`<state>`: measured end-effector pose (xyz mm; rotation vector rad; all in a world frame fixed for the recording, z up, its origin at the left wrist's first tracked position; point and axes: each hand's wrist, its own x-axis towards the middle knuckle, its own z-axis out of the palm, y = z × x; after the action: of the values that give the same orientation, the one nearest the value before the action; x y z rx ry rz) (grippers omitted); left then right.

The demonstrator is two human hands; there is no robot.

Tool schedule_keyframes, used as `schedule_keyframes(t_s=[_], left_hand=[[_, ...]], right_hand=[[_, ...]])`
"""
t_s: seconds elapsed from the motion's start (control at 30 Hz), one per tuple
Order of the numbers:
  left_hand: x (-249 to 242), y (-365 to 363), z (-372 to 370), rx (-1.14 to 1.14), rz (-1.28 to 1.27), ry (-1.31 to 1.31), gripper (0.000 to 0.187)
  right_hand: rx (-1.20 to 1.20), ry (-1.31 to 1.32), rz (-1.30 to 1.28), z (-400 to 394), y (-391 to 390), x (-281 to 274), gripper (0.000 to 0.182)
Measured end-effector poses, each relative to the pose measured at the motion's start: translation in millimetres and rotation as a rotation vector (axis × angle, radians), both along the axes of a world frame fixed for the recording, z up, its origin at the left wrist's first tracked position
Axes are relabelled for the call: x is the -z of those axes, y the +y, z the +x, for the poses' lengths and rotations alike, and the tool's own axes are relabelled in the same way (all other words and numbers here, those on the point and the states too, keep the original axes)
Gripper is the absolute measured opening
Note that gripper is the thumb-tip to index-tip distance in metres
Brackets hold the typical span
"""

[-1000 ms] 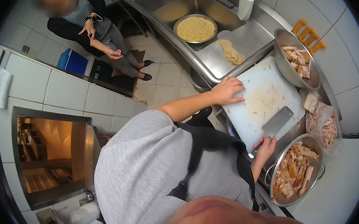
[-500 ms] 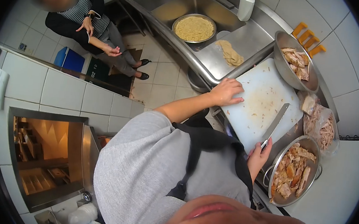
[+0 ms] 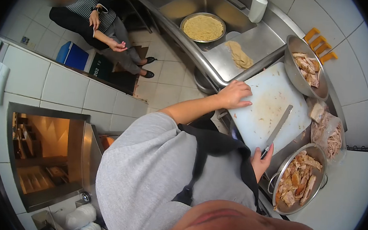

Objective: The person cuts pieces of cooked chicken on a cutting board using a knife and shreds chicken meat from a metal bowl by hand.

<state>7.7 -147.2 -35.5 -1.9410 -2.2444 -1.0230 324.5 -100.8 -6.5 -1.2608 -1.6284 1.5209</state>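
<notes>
My left hand (image 3: 235,95) rests on the near left corner of a white cutting board (image 3: 258,110), fingers stretched across its edge with nothing held in them. In my right hand (image 3: 261,163) is the dark handle of a knife (image 3: 278,130), its long blade angled over the board. Small scraps and stains mark the board. Beyond it stands a steel bowl (image 3: 290,57) of meat pieces. To the right lies a clear plastic bag (image 3: 341,149) with shredded meat. Nearest my right hand is a steel colander-like bowl with handles (image 3: 279,176), full of cooked chicken-like pieces.
In the steel sink (image 3: 168,11) sits a round pan of pale yellow food (image 3: 203,28). A crumpled beige cloth (image 3: 239,55) lies on the drainboard, near a white pump bottle (image 3: 257,8). Yellow handles (image 3: 321,44) line the wall. Another person (image 3: 100,22) stands at the left.
The knife and my right hand have shifted slightly toward the left and up over the board. The other person's hands have moved a little. My left hand stays on the board's corner.
</notes>
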Motion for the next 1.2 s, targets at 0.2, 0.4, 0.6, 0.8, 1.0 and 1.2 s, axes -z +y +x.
schedule_keyframes(t_s=[0.2,0.4,0.6,0.8,1.0,1.2], left_hand=[[-1,2,1,-0.002,-0.005,-0.001,0.039],[0,1,2,-0.002,-0.013,-0.002,0.039],[-3,-1,1,-0.001,-0.013,0.021,0.038],[2,10,0,0.003,0.013,0.043,0.034],[-2,12,5,-0.004,0.007,0.066,0.033],[4,14,5,-0.014,0.014,0.112,0.033]], right_hand=[[0.059,0.029,-0.070,-4,6,0,0.066],[0.060,-0.016,-0.131,-6,14,-30,0.068],[0.022,-0.205,0.408,-9,32,-13,0.064],[-0.102,-0.629,0.541,-7,51,-1,0.059],[-0.148,-0.677,0.785,-6,31,-46,0.054],[-0.449,0.129,0.685,-31,6,-155,0.031]])
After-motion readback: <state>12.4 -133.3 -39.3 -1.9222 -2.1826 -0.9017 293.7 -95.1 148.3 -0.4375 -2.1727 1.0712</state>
